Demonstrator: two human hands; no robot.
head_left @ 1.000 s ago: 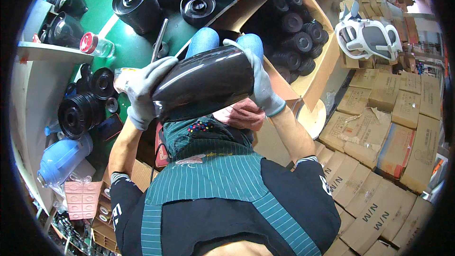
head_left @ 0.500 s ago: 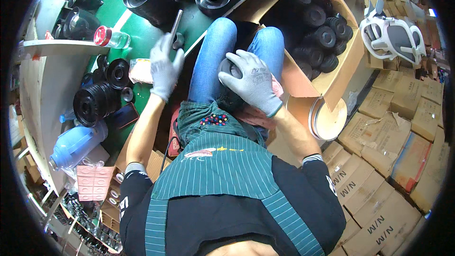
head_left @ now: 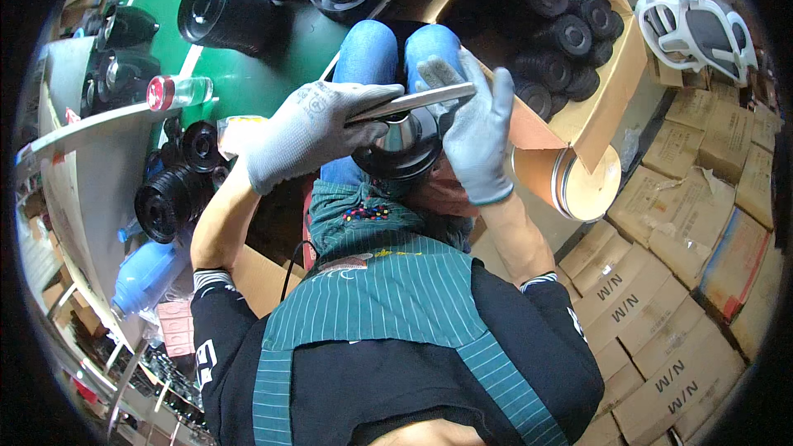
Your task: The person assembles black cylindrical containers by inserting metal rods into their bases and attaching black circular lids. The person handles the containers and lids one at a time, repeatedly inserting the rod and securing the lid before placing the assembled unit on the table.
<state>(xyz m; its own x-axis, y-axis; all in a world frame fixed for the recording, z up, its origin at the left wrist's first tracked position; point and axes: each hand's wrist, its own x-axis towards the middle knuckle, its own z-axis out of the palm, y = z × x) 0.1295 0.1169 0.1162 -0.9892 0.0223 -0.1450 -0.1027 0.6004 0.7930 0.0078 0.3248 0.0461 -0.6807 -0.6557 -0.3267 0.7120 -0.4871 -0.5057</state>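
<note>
My left hand [head_left: 307,134], in a pale grey glove, is closed around a flat grey metal bar [head_left: 413,102]. The bar points to the right over my lap. Beneath it sits a black round part [head_left: 406,163] with a shiny silver cone-shaped centre [head_left: 398,135], partly hidden by the left fingers and the bar. My right hand [head_left: 479,140], gloved alike, is at the right of the black part with its fingers apart. The bar's far end overlaps the right hand; whether they touch I cannot tell.
An open cardboard box [head_left: 607,128] of stacked black round parts stands at the right. On the green table [head_left: 235,78] are black round stacks [head_left: 216,12] and a red-lidded jar [head_left: 178,92]. A blue flask [head_left: 149,274] is at the left; cartons [head_left: 636,306] lie at right.
My left hand has brought the metal bar from the table side to over my lap. The right hand has lifted off the round part and opened, uncovering its silver centre.
</note>
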